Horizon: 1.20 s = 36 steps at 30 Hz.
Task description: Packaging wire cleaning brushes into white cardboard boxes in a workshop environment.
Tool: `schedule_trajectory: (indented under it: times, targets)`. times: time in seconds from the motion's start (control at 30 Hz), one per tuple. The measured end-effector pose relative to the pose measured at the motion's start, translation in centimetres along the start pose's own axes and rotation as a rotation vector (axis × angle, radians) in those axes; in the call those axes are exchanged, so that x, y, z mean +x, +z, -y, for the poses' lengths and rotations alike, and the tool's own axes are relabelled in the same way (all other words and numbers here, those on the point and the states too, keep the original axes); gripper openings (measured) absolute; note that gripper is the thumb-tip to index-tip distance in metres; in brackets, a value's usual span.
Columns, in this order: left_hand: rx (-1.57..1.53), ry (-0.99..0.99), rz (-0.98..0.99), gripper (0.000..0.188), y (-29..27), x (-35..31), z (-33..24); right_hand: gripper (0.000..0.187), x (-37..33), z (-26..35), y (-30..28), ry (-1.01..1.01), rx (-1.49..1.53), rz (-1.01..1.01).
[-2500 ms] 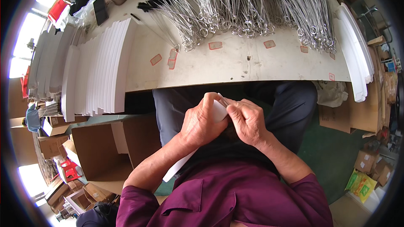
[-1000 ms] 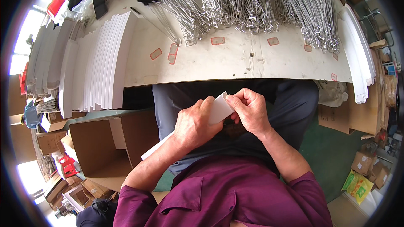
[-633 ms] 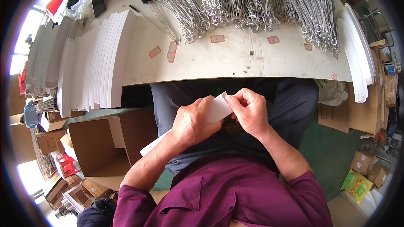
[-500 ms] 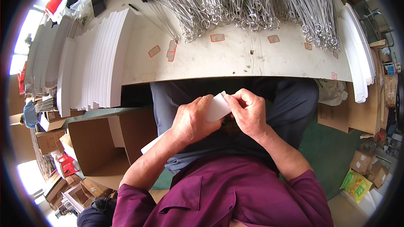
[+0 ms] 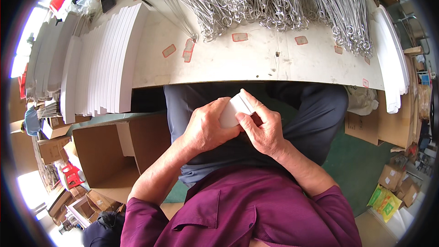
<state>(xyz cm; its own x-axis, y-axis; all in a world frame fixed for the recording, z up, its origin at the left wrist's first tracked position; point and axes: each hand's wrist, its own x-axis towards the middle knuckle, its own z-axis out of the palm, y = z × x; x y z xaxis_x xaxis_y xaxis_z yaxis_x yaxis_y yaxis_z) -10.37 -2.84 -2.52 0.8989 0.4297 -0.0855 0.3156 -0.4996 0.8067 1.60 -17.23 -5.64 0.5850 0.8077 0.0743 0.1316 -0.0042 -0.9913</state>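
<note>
Above my lap I hold a slim white cardboard box (image 5: 234, 113) with its end pointing away from me. My left hand (image 5: 206, 127) is closed around the box just below that end. At the end itself, my right hand (image 5: 264, 130) grips the edge, its thumb pressed on the near face and its index finger stretched along the far corner. A fold line or flap edge shows between that thumb and finger. The rest of the box is hidden behind my left hand and forearm.
Across the table (image 5: 219, 66) lie heaps of thin wire brushes (image 5: 274, 9) with ring ends and black tips. White boxes (image 5: 103, 64) stand in a row at left; more white pieces (image 5: 391, 59) sit at right. An open carton (image 5: 107, 155) is on my lower left.
My right hand has shifted slightly left and down, its thumb now on the box's face and its index finger extended. The box's lower part no longer shows beside my left forearm.
</note>
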Motion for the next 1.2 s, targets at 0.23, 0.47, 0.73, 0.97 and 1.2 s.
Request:
schedule_trajectory:
  times: [0.23, 0.47, 0.73, 0.97, 1.2]
  targets:
    - [-0.021, -0.020, 0.009, 0.053, 0.1, -0.5, 0.4, 0.051, -0.3, 0.1, 0.3, -0.173, -0.256, 0.035]
    - [0.066, -0.058, -0.009, 0.065, -0.3, -0.9, 0.0, 0.047, -0.3, 0.3, 1.5, 0.061, -0.005, 0.040]
    - [0.157, -0.096, -0.013, 0.074, -3.0, -2.7, -0.7, 0.046, 2.1, 1.6, -0.9, 0.174, 0.230, -0.014]
    - [0.372, -0.225, -0.317, 0.048, -7.1, -1.9, 0.4, 0.034, 4.6, 2.0, -2.5, 0.011, -0.015, -0.022]
    - [0.733, -0.458, -0.434, 0.056, -12.4, 3.2, 2.9, 0.018, 6.9, 0.8, -5.5, -0.264, -0.360, -0.213]
